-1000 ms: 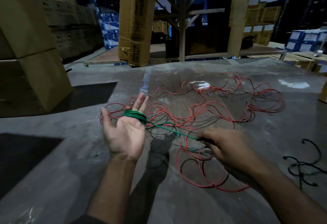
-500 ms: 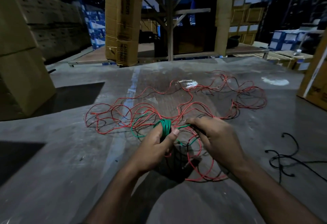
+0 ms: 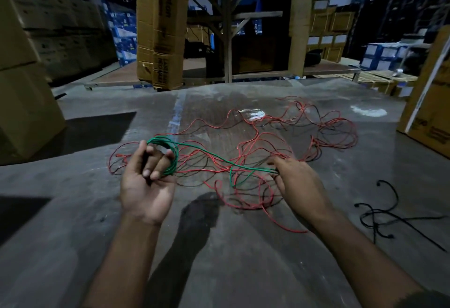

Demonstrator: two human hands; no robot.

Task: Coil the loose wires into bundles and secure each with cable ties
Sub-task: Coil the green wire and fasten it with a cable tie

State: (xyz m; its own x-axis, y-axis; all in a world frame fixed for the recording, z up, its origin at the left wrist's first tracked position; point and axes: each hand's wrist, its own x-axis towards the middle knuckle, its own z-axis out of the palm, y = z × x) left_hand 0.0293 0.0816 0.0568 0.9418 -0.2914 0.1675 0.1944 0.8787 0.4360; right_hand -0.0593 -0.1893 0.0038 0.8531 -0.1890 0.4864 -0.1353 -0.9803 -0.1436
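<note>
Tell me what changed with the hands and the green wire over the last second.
Half a second ago the two hands were close together at the green coil. Now the left hand has swung out left, palm up, with the green coil looped round its fingers, and the right hand has drawn away to the right, pulling the green wire taut between them. The red wires and black cord lie as before.

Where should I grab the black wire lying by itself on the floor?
Take the black wire at its tangled middle, reaching down from above. Its loops cross there, so one pinch likely catches several strands. It lies flat on the floor, away from the red wires.
</note>
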